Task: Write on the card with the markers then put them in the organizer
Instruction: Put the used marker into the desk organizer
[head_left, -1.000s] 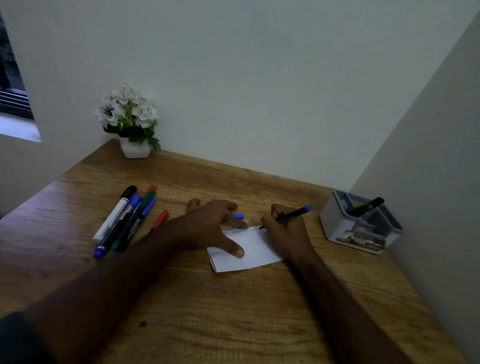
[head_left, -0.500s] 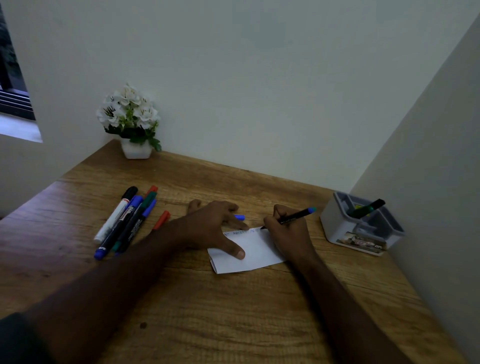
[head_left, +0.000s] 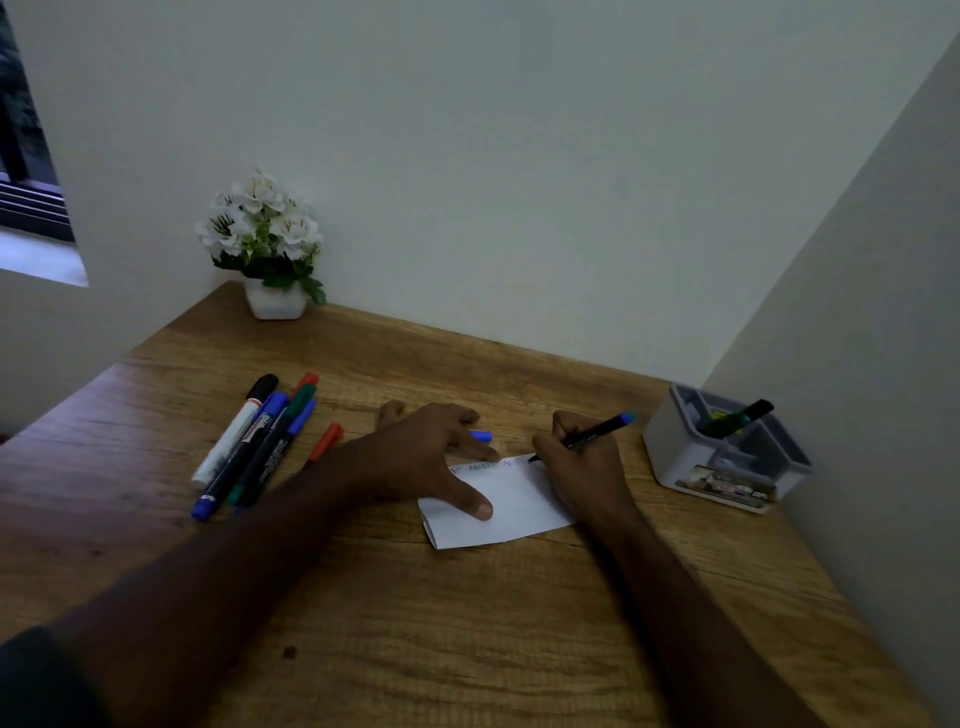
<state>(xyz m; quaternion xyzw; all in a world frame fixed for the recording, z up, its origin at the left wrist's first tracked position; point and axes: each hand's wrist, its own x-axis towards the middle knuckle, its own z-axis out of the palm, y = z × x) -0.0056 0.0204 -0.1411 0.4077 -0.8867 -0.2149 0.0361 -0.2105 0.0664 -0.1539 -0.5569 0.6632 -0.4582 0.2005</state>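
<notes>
A white card lies on the wooden desk with a line of small writing along its far edge. My left hand presses flat on the card's left part, fingers spread and thumb on the paper. My right hand grips a thin black marker with a blue end, its tip on the card's far right corner. A blue cap peeks out beyond my left fingers. Several markers lie in a bunch at the left. The grey organizer stands at the right and holds a green marker.
A white pot of white flowers stands at the desk's far left corner. Walls close the desk at the back and right. A loose red marker lies by my left wrist. A window opening is at the far left.
My right hand has crept slightly rightward along the card's far edge with the marker tip on the paper, adding to the writing. My left hand stays pressed on the card.
</notes>
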